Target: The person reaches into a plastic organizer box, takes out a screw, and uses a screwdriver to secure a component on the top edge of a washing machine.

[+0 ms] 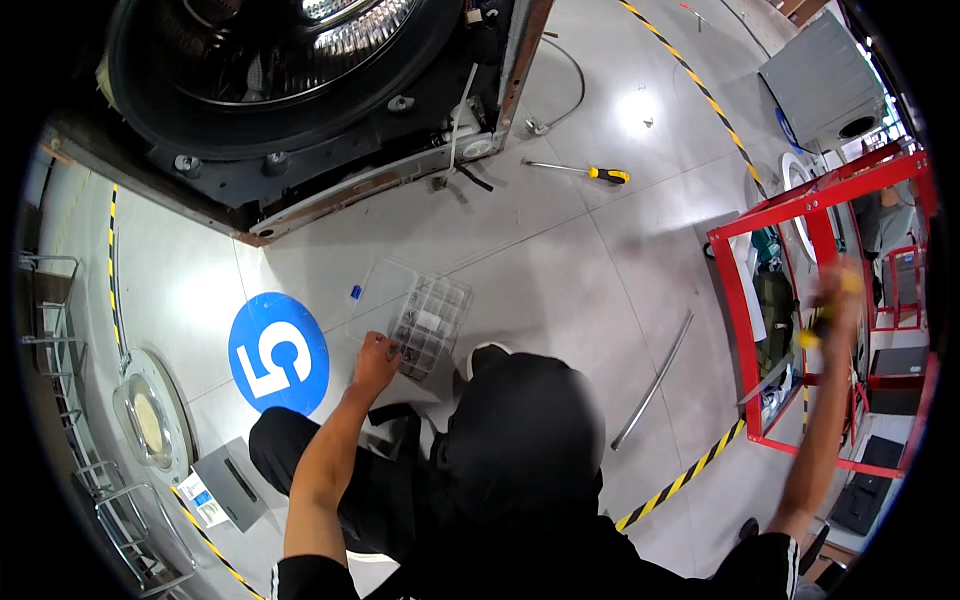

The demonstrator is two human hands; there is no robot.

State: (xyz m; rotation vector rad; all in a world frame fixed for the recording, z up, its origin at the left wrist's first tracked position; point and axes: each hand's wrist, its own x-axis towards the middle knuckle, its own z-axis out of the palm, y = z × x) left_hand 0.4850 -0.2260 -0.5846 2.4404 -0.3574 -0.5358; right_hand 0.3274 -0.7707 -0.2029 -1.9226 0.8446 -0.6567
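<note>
Left hand (376, 360) pinching small parts at clear plastic compartment box (432, 325), right hand (835, 300) gripping blurred yellow-handled tool (820, 318)

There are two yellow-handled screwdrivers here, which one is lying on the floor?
The yellow-and-black-handled screwdriver lies on the grey floor beside the opened washing machine. The other yellow-handled tool, blurred, is off the floor in the right hand by the red metal rack.

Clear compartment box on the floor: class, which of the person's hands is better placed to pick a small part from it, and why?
Left. The left hand already rests at the clear compartment box; the right hand is raised far away, gripping a yellow-handled tool.
</note>
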